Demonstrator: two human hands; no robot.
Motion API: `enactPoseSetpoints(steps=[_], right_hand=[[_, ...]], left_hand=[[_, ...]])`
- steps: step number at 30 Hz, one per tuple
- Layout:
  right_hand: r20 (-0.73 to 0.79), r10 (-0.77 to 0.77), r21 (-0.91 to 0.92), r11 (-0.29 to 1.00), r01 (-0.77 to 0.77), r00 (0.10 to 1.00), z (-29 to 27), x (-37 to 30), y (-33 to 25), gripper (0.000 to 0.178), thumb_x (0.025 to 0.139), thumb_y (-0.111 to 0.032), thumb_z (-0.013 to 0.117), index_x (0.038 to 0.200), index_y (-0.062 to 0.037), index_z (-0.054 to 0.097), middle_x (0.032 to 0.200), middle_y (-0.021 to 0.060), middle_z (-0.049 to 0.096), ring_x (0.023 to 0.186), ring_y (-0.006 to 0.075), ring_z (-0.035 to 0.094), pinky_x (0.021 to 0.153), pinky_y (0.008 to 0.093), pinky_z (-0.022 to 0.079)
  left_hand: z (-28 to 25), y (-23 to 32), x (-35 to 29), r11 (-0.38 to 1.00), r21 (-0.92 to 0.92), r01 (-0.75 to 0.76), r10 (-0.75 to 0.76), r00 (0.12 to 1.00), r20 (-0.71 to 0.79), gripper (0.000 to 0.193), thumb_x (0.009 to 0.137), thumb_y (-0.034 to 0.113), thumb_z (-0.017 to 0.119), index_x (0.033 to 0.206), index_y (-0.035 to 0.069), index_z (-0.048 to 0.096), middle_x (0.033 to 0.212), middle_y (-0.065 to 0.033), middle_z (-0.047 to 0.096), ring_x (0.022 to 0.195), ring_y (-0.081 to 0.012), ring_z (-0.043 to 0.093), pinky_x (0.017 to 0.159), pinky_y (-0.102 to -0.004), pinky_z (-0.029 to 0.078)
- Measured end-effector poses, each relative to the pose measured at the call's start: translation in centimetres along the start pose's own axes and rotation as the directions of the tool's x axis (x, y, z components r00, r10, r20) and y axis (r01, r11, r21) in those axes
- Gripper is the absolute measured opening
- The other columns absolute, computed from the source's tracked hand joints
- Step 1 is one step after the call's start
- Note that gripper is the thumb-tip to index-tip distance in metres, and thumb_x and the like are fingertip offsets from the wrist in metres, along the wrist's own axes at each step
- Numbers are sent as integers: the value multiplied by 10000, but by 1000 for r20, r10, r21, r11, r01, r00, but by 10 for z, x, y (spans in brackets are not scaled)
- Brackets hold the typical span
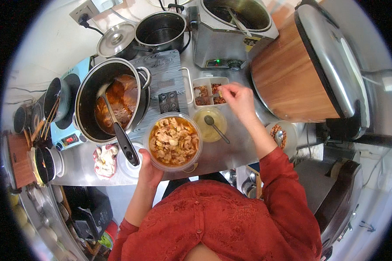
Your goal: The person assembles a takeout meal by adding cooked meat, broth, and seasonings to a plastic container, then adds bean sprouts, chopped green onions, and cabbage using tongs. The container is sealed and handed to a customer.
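My left hand (150,170) is closed on the rim of a round clear plastic container (178,168). Chopped pale meat (173,142) in reddish-brown broth fills it. Above the right side of a white divided seasoning box (216,80), my right hand (238,98) has its thumb and fingers pinched together. Whatever sits between those fingertips is too small to name. Dried reddish seasonings lie in the box's compartments. Just below it, a dark spoon (216,128) rests across a shallow yellowish bowl (199,130).
At left stands a big pot (85,78) of red-brown broth, with a black-handled ladle (113,117) leaning over its rim. A lidded wood-pattern cooker (292,69) fills the right, beside a steel heated pot unit (204,41). A bowl of nuts (288,150) sits below my right forearm.
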State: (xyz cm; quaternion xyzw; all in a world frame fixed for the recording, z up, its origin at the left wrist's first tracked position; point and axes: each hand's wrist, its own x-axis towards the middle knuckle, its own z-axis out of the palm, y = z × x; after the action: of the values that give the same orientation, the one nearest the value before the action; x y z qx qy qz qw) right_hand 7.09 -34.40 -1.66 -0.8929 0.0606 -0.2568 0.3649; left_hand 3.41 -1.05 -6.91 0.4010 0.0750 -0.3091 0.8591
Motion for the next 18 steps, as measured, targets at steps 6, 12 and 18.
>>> enactPoseSetpoints(steps=[6,12,18], right_hand=[[-42,290,251,929,-271,956,-21,7,13,202,874,-222,681,912,-35,746,708,47,699,605,70,581,559,258,466],[72,407,548,747,-377,911,-64,-6,-36,208,936,-231,632,949,-56,743,664,-62,568,551,10,436,490,176,316],[53,271,472,842,-263,961,-72,-39,-89,163,926,-157,635,956,-30,733,706,-44,579,595,24,470,531,172,342]], left_hand=[[7,3,2,1000,-6,-21,21,999,44,863,896,716,261,1481,80,271,1503,-124,350,1377,-298,349,1138,-461,295],[24,6,6,999,40,-31,27,996,88,837,910,692,266,1484,83,269,1514,-114,337,1387,-286,336,1156,-454,257],[44,10,10,999,-47,18,-13,994,112,791,915,624,442,1445,47,335,1463,-105,415,1347,-255,394,1123,-440,297]])
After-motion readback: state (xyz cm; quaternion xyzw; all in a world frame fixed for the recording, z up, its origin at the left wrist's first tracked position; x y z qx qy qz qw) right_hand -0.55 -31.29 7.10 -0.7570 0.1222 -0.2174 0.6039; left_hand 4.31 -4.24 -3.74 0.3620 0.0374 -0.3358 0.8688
